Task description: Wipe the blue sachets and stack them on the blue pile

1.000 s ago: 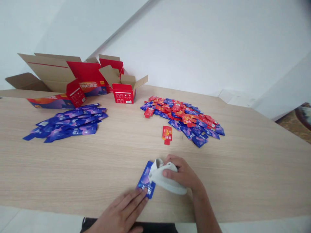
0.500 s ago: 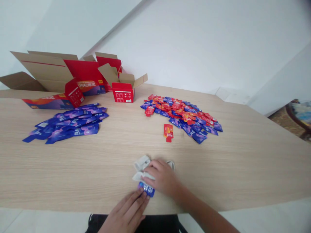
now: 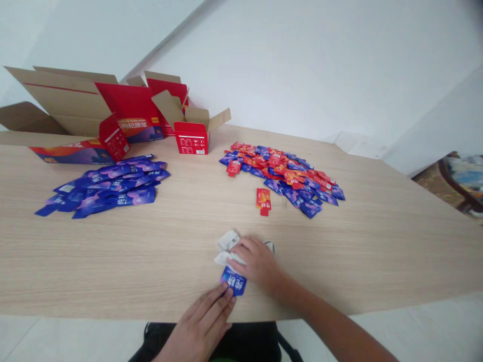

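Note:
A small blue sachet [image 3: 234,282] with white lettering lies flat near the table's front edge. The fingertips of my left hand [image 3: 207,318] press on its near left corner, with the fingers stretched out and lying flat. My right hand [image 3: 256,261] is closed over a crumpled whitish cloth [image 3: 223,258] at the sachet's far end. Part of the cloth is hidden under that hand, and a loop of it shows on the right. Beyond the hands, a single red sachet [image 3: 263,200] lies alone on the wood.
A mixed heap of red and blue sachets [image 3: 277,166] spreads across the back middle of the table [image 3: 181,261]. Long blue packets [image 3: 113,183] are piled at the left. Behind them stand open cartons [image 3: 136,110] and a small red box [image 3: 191,138] with raised flaps.
The view has tilted slightly, so the scene sits higher. My right hand and the cloth have shifted a little away and right, and more of the blue sachet shows between my hands.

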A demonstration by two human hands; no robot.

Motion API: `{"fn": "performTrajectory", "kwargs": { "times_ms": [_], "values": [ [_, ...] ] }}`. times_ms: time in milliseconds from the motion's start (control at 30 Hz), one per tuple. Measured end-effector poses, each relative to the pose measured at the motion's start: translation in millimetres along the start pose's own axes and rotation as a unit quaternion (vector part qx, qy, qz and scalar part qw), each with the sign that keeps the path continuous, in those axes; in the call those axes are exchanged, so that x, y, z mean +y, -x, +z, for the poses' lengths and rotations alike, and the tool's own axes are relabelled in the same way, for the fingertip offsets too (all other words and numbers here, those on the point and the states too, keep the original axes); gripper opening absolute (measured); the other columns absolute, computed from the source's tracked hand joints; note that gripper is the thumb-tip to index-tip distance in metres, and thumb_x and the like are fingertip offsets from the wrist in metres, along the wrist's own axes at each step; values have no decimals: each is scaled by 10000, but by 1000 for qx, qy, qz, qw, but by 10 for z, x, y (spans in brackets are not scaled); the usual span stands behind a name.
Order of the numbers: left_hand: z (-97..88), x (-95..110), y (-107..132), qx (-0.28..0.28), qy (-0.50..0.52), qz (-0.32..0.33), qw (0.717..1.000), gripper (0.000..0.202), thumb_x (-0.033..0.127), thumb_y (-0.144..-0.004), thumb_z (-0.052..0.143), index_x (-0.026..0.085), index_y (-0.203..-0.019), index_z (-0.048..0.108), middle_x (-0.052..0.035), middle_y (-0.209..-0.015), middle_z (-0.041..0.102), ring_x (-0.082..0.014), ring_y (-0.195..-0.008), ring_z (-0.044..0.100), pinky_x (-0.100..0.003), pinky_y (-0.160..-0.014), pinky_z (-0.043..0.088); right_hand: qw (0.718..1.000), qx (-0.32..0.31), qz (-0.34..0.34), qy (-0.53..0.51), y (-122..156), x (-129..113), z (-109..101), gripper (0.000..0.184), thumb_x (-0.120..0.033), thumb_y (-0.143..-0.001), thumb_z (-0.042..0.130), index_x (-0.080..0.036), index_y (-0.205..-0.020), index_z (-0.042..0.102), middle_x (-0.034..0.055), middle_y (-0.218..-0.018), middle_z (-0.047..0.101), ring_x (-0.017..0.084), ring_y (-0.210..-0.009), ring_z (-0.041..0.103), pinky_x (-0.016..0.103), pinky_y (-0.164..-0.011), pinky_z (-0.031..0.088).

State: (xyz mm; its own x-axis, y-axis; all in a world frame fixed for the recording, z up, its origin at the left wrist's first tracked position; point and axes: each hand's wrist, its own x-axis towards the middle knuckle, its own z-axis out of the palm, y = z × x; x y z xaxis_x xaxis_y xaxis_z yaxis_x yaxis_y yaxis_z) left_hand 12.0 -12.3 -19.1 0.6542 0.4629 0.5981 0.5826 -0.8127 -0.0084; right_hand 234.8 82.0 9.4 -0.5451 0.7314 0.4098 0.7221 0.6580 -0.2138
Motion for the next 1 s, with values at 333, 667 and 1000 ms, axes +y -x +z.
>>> {"fn": "performTrajectory", "kwargs": {
  "times_ms": [333,667,1000],
  "values": [
    [-41,57,-29,6,19,-36,999,339,263,-1092,419,184,-1232,718,-2,-1173,772,-186,-1097,701,-328,-981,579,999,-12,-11,-48,91,-260,-163,172,-354,-998,637,-232,-1115,670,72,-1043,701,234,-973,624,382,-860,507],
    [-72,12,1,-36,28,-25,999,341,281,-1076,484,187,-1355,655,-33,-1282,735,-178,-1167,669,-310,-987,567,995,36,85,42,-235,426,-302,170,-304,-1045,572,-187,-1103,679,113,-1050,693,257,-994,630,405,-883,517],
    [-91,17,-30,-51,59,-30,997,303,224,-1067,494,160,-1297,680,-38,-1232,744,-198,-1144,665,-341,-1011,550,1000,-15,-17,-11,114,-200,-34,149,-361,-977,680,-228,-1044,674,55,-973,695,221,-909,635,359,-806,525]
  ]
}}
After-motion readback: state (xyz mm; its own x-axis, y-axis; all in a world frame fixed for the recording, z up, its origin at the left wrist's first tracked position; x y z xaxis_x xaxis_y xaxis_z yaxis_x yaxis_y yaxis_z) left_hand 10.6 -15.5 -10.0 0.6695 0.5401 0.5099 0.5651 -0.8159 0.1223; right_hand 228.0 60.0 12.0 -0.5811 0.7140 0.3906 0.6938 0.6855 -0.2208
